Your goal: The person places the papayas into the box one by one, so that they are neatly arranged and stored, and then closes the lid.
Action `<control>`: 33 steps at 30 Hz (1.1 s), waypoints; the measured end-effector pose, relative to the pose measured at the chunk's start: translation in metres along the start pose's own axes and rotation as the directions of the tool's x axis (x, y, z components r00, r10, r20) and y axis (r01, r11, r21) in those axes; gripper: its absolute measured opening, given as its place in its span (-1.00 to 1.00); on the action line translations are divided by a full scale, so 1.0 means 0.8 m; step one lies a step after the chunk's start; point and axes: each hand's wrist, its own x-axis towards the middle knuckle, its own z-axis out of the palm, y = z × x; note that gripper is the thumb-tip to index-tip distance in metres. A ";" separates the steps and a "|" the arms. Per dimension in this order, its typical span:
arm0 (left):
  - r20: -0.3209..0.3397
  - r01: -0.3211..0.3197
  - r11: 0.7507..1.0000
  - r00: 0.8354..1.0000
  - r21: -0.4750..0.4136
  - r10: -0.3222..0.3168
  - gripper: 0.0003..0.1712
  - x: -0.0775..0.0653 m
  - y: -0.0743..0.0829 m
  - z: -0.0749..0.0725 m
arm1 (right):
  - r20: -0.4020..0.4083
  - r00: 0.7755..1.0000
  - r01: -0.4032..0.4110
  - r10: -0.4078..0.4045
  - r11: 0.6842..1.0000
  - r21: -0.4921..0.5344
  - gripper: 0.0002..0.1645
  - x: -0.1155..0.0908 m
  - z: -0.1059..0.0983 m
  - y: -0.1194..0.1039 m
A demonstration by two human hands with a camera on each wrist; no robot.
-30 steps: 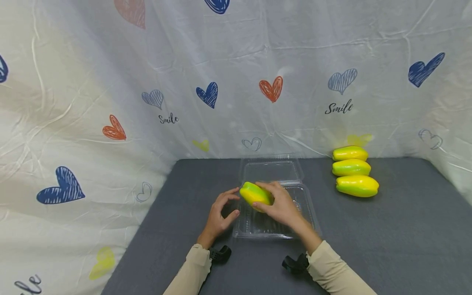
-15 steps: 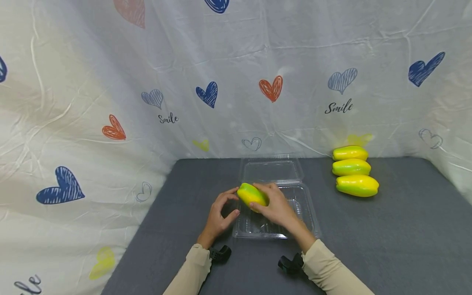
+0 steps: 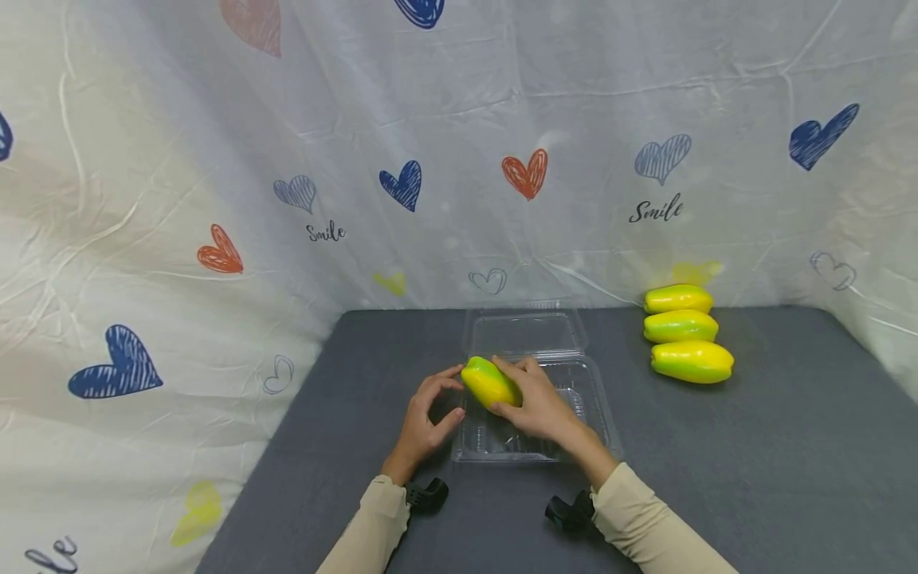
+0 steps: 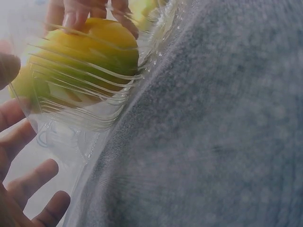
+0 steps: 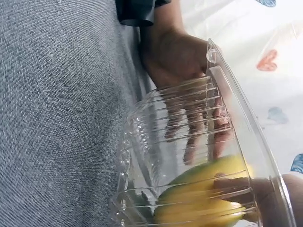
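Observation:
My right hand (image 3: 541, 405) grips a yellow-green papaya (image 3: 488, 381) between thumb and fingers, over the left part of a clear plastic clamshell box (image 3: 606, 410). The papaya lies aslant, its greener end toward upper left. Beside the box's left edge is my left hand (image 3: 423, 426), fingers spread and slightly bent, index fingertip close to the papaya's end. In the left wrist view the papaya (image 4: 90, 56) shows through the ribbed wall, with the left fingers (image 4: 35, 179) apart beside it. Through the box wall (image 5: 147, 151), the right wrist view shows the papaya (image 5: 203, 189) low inside.
The box's clear lid (image 3: 527, 331) lies folded back behind it. Three more papayas (image 3: 692, 363) sit in a column at the back right of the grey-covered table (image 3: 774, 446). A white curtain (image 3: 459, 104) printed with hearts hangs behind and along the left.
Over the last second, my right hand has shifted slightly left with the papaya, moving it a little nearer the left fingertips. The left hand has stayed in place.

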 end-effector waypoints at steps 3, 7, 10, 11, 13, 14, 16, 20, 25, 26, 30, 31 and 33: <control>0.002 0.000 1.000 1.000 -0.001 0.000 -0.63 0.000 -0.001 0.000 | 0.002 1.000 0.002 -0.002 1.000 -0.002 -0.09 0.001 -0.001 0.000; 0.001 -0.003 1.000 1.000 0.001 0.003 -0.63 0.000 -0.001 0.000 | 0.002 1.000 0.003 -0.003 1.000 -0.009 -0.09 0.001 -0.002 0.000; -0.002 -0.009 1.000 1.000 0.005 0.009 -0.63 0.000 0.000 0.000 | 0.004 1.000 0.003 -0.003 1.000 -0.015 -0.08 0.001 -0.003 -0.001; -0.002 -0.010 1.000 1.000 0.008 0.010 -0.63 0.000 0.001 0.000 | 0.004 1.000 0.003 -0.003 1.000 -0.016 -0.07 0.001 -0.004 -0.002; -0.003 -0.011 1.000 1.000 0.006 0.011 -0.63 0.000 0.002 0.000 | 0.006 1.000 0.005 -0.005 1.000 -0.017 -0.07 0.001 -0.004 -0.002; -0.003 -0.010 1.000 1.000 0.005 0.011 -0.63 0.000 0.002 0.000 | 0.007 1.000 0.006 -0.006 1.000 -0.018 -0.07 0.001 -0.005 -0.002; -0.004 -0.009 1.000 1.000 0.005 0.009 -0.63 0.001 0.002 0.000 | 0.011 1.000 0.012 -0.012 1.000 -0.019 -0.07 0.001 -0.006 -0.002; -0.004 -0.001 1.000 1.000 0.001 0.001 -0.63 0.001 0.001 0.000 | 0.017 0.999 0.034 -0.033 0.999 -0.029 -0.08 -0.001 -0.009 0.002; -0.009 0.002 1.000 1.000 -0.001 -0.002 -0.63 0.001 0.000 0.001 | 0.020 0.999 0.039 -0.038 0.999 -0.037 -0.11 -0.009 -0.018 0.010; -0.010 0.001 1.000 1.000 0.000 -0.001 -0.63 0.001 0.000 0.001 | 0.019 0.999 0.036 -0.036 0.999 -0.037 -0.12 -0.011 -0.020 0.012; -0.013 -0.001 1.000 1.000 0.001 0.001 -0.64 0.000 0.001 0.000 | 0.008 1.000 0.024 -0.023 0.999 -0.033 -0.16 -0.018 -0.025 0.018; -0.014 -0.003 1.000 1.000 0.000 0.003 -0.64 0.000 0.001 0.000 | 0.005 1.000 0.020 -0.020 0.999 -0.033 -0.18 -0.019 -0.026 0.019; -0.017 -0.006 1.000 1.000 0.000 0.006 -0.64 0.000 0.003 0.000 | -0.003 1.000 0.018 -0.018 0.999 -0.039 -0.20 -0.022 -0.028 0.022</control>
